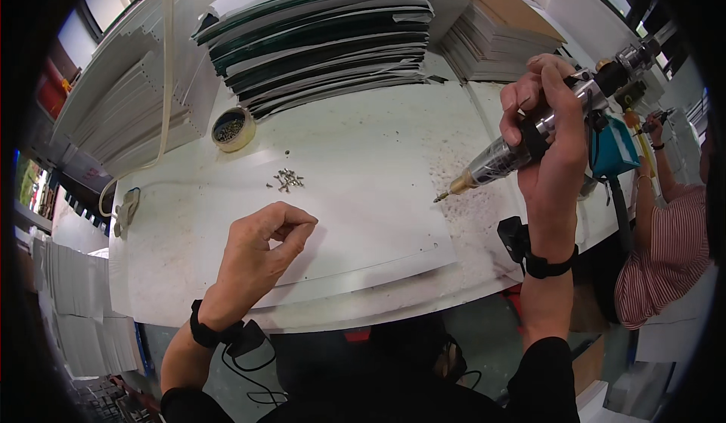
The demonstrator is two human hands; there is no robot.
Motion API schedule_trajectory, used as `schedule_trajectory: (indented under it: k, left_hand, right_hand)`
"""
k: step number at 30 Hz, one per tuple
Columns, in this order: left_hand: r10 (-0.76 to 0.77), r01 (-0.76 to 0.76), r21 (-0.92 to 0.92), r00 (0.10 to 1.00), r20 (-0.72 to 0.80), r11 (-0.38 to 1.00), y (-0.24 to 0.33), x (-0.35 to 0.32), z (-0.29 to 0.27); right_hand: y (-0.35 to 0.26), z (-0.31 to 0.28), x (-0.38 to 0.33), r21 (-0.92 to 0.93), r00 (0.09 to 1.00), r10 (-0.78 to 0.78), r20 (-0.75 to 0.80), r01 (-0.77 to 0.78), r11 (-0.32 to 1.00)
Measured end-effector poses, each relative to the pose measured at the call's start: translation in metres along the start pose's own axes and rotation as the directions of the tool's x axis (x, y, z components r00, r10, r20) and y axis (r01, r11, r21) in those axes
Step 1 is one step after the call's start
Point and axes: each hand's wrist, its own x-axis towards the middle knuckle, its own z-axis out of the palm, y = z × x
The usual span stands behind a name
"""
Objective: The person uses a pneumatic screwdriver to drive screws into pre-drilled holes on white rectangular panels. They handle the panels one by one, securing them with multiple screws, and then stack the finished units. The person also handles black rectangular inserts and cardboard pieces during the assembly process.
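My right hand (556, 120) is wrapped round a pneumatic screwdriver (495, 160), held tilted above the right part of the white table. Its bit points down and to the left, toward the edge of a white sheet (363, 219). Over the sheet's left part, my left hand (265, 245) has thumb and forefinger pinched together. Whether anything small sits between those fingertips cannot be made out. Just beyond the left hand lies a small heap of screws (287, 181), with one or two strays beside it. A round tub (236, 137) of small metal pieces stands farther back on the left.
A tall stack of dark and white sheets (325, 41) fills the table's back. Boards (499, 45) are piled at back right, near a teal dustpan-like thing (616, 147). A pale hose (168, 67) hangs at left. Another person (665, 249) works at far right.
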Motion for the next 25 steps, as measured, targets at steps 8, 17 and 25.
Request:
schedule_trajectory:
  k: [8, 17, 25]
  left_hand:
    - [-0.202, 0.294, -0.633, 0.955, 0.215, 0.716, 0.005, -0.018, 0.057]
    - [-0.221, 0.378, -0.796, 0.925, 0.309, 0.472, 0.002, -0.017, 0.079]
    - [-0.196, 0.362, -0.793, 0.932, 0.305, 0.49, 0.002, -0.016, 0.081]
  right_hand:
    - [-0.006, 0.023, -0.039, 0.29, 0.996, 0.02, 0.085, -0.045, 0.956]
    - [-0.01, 0.031, -0.04, 0.374, 0.997, -0.026, 0.072, -0.003, 0.927]
    - [-0.004, 0.028, -0.041, 0.384, 0.996, 0.002, 0.084, -0.034, 0.923]
